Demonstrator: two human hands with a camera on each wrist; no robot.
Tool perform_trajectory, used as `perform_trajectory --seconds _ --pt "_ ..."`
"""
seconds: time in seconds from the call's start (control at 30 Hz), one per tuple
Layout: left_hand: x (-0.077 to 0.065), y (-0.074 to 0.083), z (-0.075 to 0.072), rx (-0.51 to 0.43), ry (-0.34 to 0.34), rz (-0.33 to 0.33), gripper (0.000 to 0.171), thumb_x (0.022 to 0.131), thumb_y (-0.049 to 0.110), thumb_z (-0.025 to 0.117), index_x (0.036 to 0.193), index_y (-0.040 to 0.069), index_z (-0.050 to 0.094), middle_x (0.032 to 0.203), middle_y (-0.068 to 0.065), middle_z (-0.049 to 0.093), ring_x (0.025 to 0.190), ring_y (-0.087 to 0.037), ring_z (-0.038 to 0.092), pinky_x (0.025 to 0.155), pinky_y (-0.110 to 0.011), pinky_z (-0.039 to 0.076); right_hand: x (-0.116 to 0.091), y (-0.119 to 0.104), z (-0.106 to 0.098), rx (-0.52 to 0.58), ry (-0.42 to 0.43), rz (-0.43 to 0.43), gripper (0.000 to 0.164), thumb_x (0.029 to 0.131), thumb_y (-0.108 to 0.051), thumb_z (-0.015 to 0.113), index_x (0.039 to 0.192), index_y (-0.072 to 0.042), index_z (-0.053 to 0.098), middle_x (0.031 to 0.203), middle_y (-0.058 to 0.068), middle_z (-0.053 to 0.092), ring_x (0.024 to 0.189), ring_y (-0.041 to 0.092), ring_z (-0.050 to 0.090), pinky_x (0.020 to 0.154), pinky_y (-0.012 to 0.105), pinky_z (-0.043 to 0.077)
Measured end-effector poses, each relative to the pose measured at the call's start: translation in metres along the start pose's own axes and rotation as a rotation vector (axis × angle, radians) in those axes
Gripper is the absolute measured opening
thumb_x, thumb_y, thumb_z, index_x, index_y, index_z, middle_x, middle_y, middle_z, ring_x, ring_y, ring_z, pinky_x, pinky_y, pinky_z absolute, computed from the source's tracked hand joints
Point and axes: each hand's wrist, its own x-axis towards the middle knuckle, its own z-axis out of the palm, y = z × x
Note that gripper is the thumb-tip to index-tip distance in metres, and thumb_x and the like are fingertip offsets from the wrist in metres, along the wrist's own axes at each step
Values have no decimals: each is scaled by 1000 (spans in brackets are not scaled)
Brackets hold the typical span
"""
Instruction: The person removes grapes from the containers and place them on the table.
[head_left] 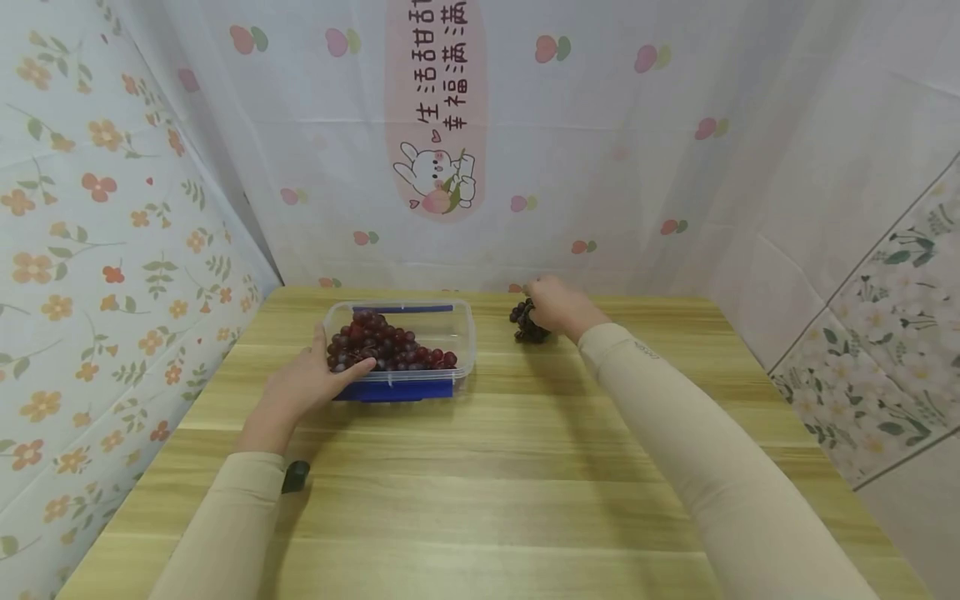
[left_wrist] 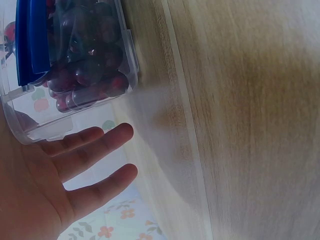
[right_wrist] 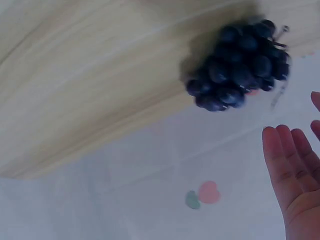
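A clear plastic container (head_left: pixel 465 337) with blue clips sits on the left part of the table, with a heap of red grapes (head_left: pixel 386 343) inside. My left hand (head_left: pixel 300 379) rests at its left end, thumb along the front rim. In the left wrist view, the other fingers (left_wrist: pixel 102 195) stretch out straight beside the container wall. Farther right, near the table's back edge, lies a bunch of dark grapes (right_wrist: pixel 245 62). My right hand (head_left: pixel 555 307) is right by it, partly covering it in the head view. The right wrist view shows that hand's fingers (right_wrist: pixel 282 155) straight and apart from the bunch.
The wooden table (head_left: pixel 480 500) ends at a patterned cloth (head_left: pixel 315 167) hanging behind it. Floral cloth (head_left: pixel 97 250) borders the left side, and a floral panel (head_left: pixel 892 333) stands at the right. A small dark object (head_left: pixel 296 477) shows beside the left wrist.
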Motion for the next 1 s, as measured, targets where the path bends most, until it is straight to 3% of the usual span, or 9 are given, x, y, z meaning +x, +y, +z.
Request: perform_trajectory --seconds 0.13,0.27,0.5,0.63,1.0 --pt "-2 -1 -1 -10 -9 -1 137 86 100 33 163 5 -29 167 -41 24 143 -61 46 93 -67 56 -1 -14 -10 -46 19 -51 47 104 -10 61 150 -8 60 149 17 63 129 33 64 96 43 57" --pt "-3 -2 0 -17 -10 -8 137 85 100 33 163 6 -29 167 -41 25 144 -61 45 95 -69 54 -1 -37 -16 -99 26 -104 43 105 -19 65 147 -8 63 142 15 65 131 33 65 109 46 56" --pt "-2 -2 1 -2 -11 -6 137 85 100 32 163 5 -29 166 -42 27 142 -60 47 90 -66 56 1 -79 -18 -51 2 -198 46 104 -21 69 147 -6 62 143 15 64 131 32 65 111 44 55" --pt "-2 -1 0 -10 -14 -3 137 85 100 32 163 5 -28 166 -42 27 143 -60 47 93 -68 55 2 -100 -18 -45 -27 -225 47 105 -24 71 148 -10 61 144 13 63 131 31 65 109 45 57" --pt "0 1 -3 -19 -17 3 137 87 99 33 163 3 -28 167 -42 25 147 -60 42 101 -71 51 8 -149 -3 -20 -92 -283 55 102 -31 74 152 -13 60 153 13 59 144 31 56 119 45 49"
